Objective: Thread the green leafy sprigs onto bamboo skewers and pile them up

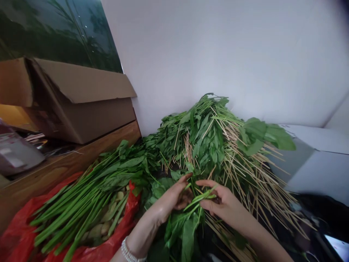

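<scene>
My right hand (224,199) pinches the pale green stems of a small bunch of leafy greens (188,229) between thumb and fingers. The leaves of that bunch hang down toward me. Close on the left, my left hand (174,198) curls round green stems at the same spot, its index finger reaching over the top; part of its grip is hidden. Thin wooden skewers (253,182) lie just beyond and to the right of my hands. Behind them rises a heap of leafy greens (196,127), with skewers sticking out among the leaves.
Long-stemmed greens (79,203) lie on a red plastic bag (24,222) at the left, with pale rounded pieces (102,225) beneath. An opened cardboard box (92,112) stands on a wooden ledge (114,140). White boxes (321,167) and a lit screen (338,247) are at the right.
</scene>
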The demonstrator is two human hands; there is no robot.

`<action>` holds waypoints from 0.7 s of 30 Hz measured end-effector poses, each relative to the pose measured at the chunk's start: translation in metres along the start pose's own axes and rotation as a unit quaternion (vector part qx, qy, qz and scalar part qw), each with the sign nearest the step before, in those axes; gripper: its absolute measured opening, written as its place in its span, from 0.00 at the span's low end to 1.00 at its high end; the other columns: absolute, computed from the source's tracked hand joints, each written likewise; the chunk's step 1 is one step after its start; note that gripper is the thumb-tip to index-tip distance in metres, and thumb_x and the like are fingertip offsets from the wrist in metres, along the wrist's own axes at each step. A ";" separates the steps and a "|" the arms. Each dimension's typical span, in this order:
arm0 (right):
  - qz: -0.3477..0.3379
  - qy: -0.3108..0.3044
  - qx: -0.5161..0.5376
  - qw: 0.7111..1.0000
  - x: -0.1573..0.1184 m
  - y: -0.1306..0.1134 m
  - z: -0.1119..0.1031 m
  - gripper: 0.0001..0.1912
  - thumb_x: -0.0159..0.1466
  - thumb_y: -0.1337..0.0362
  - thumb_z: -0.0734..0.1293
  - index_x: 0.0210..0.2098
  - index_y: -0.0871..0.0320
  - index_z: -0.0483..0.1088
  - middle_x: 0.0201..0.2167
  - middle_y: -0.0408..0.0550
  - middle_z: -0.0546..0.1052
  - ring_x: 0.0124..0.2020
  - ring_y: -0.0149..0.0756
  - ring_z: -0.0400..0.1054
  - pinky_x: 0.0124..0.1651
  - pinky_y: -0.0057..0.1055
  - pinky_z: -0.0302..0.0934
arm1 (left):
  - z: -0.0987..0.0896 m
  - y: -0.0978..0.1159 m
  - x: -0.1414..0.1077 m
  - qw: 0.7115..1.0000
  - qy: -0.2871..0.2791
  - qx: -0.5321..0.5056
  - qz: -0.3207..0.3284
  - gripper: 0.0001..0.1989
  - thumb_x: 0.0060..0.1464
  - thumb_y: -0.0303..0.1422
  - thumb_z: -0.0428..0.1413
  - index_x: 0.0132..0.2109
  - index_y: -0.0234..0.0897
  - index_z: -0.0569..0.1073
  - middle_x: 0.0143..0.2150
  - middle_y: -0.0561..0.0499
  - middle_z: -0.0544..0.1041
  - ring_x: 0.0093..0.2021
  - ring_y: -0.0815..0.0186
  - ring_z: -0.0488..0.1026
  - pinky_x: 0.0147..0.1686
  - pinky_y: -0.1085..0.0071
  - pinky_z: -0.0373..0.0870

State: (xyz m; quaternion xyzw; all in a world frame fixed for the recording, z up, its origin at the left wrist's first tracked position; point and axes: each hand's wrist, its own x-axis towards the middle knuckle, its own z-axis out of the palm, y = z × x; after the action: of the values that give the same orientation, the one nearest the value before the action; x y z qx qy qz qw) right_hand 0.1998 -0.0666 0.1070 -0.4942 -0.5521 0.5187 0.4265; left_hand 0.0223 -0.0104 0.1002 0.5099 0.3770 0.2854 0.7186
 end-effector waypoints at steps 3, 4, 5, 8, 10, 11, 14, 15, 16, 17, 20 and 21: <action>-0.014 0.021 -0.007 1.000 0.003 0.004 0.004 0.19 0.54 0.56 0.71 0.43 0.58 0.73 0.23 0.39 0.69 0.21 0.27 0.61 0.25 0.25 0.57 | 0.008 -0.005 0.002 0.998 0.036 0.040 0.026 0.33 0.55 0.39 0.52 0.66 0.41 0.55 0.20 0.60 0.60 0.17 0.75 0.49 0.18 0.76 0.43; -0.018 0.026 -0.012 0.999 0.003 0.006 0.005 0.17 0.55 0.55 0.70 0.40 0.59 0.73 0.21 0.39 0.68 0.20 0.27 0.60 0.24 0.25 0.56 | 0.009 -0.007 0.003 0.997 0.043 0.054 0.041 0.33 0.55 0.38 0.53 0.66 0.40 0.55 0.20 0.60 0.59 0.17 0.74 0.50 0.19 0.76 0.45; -0.020 0.030 -0.017 0.999 0.004 0.006 0.005 0.16 0.55 0.54 0.70 0.38 0.59 0.74 0.20 0.38 0.67 0.19 0.26 0.59 0.24 0.25 0.55 | 0.010 -0.009 0.004 0.995 0.049 0.068 0.058 0.33 0.55 0.38 0.53 0.66 0.40 0.56 0.21 0.60 0.60 0.18 0.73 0.52 0.19 0.75 0.48; -0.026 0.035 -0.036 0.998 0.005 0.008 0.004 0.14 0.58 0.54 0.68 0.33 0.59 0.74 0.18 0.36 0.64 0.18 0.25 0.55 0.22 0.24 0.51 | 0.011 -0.013 0.002 0.989 0.050 0.109 0.091 0.31 0.55 0.40 0.54 0.64 0.40 0.60 0.25 0.57 0.64 0.22 0.72 0.57 0.22 0.74 0.55; -0.033 0.031 -0.048 0.998 0.006 0.009 0.002 0.13 0.58 0.55 0.67 0.32 0.59 0.74 0.18 0.36 0.63 0.18 0.24 0.54 0.21 0.24 0.49 | 0.009 -0.012 -0.002 0.987 0.040 0.120 0.094 0.29 0.57 0.43 0.53 0.63 0.41 0.61 0.27 0.56 0.65 0.23 0.71 0.59 0.23 0.74 0.57; -0.036 0.031 -0.053 0.997 0.006 0.009 0.002 0.13 0.59 0.55 0.67 0.31 0.59 0.74 0.18 0.36 0.63 0.18 0.24 0.53 0.21 0.24 0.48 | 0.007 -0.010 -0.005 0.988 0.028 0.123 0.093 0.27 0.58 0.45 0.52 0.62 0.40 0.63 0.28 0.55 0.66 0.23 0.71 0.60 0.23 0.74 0.57; -0.033 0.031 -0.056 0.997 0.007 0.009 0.001 0.14 0.59 0.54 0.66 0.31 0.59 0.73 0.17 0.36 0.63 0.17 0.25 0.54 0.21 0.24 0.48 | 0.000 0.000 -0.015 0.984 -0.014 0.151 0.092 0.22 0.56 0.46 0.53 0.51 0.36 0.73 0.30 0.53 0.69 0.25 0.71 0.64 0.25 0.74 0.59; -0.028 0.027 -0.053 0.998 0.006 0.008 0.000 0.14 0.59 0.53 0.66 0.32 0.59 0.73 0.17 0.36 0.63 0.17 0.25 0.54 0.22 0.24 0.49 | -0.004 0.003 -0.018 0.980 -0.024 0.173 0.097 0.19 0.54 0.45 0.56 0.46 0.34 0.75 0.30 0.53 0.70 0.26 0.71 0.65 0.26 0.74 0.60; -0.022 0.021 -0.048 0.998 0.006 0.006 0.000 0.14 0.59 0.53 0.66 0.32 0.59 0.73 0.18 0.37 0.64 0.18 0.25 0.54 0.22 0.25 0.49 | -0.007 0.007 -0.021 0.974 -0.028 0.197 0.104 0.16 0.52 0.42 0.59 0.41 0.33 0.77 0.30 0.52 0.72 0.27 0.70 0.65 0.28 0.75 0.61; -0.016 0.015 -0.040 0.999 0.004 0.004 -0.001 0.14 0.59 0.53 0.66 0.33 0.59 0.73 0.20 0.38 0.66 0.18 0.25 0.55 0.22 0.25 0.49 | -0.010 0.010 -0.023 0.970 -0.025 0.215 0.113 0.14 0.50 0.40 0.61 0.38 0.33 0.78 0.30 0.52 0.73 0.28 0.70 0.66 0.30 0.75 0.62; -0.004 -0.024 0.001 1.000 -0.004 -0.006 -0.004 0.14 0.59 0.57 0.67 0.42 0.57 0.70 0.26 0.40 0.69 0.21 0.26 0.58 0.23 0.24 0.50 | -0.018 0.019 -0.024 0.969 0.032 0.203 0.139 0.11 0.46 0.38 0.64 0.32 0.33 0.80 0.29 0.51 0.76 0.31 0.68 0.68 0.34 0.74 0.63; -0.005 -0.044 0.013 0.999 -0.007 -0.010 -0.006 0.15 0.59 0.58 0.66 0.44 0.56 0.68 0.27 0.40 0.70 0.23 0.27 0.60 0.24 0.24 0.51 | -0.020 0.021 -0.024 0.971 0.067 0.177 0.144 0.11 0.43 0.38 0.65 0.32 0.34 0.80 0.29 0.51 0.76 0.31 0.68 0.69 0.34 0.73 0.64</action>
State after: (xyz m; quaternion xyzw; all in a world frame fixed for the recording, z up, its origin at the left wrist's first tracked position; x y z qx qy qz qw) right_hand 0.2055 -0.0723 0.1181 -0.4628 -0.5659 0.5452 0.4104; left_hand -0.0080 -0.0124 0.1221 0.6575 0.3911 0.3479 0.5420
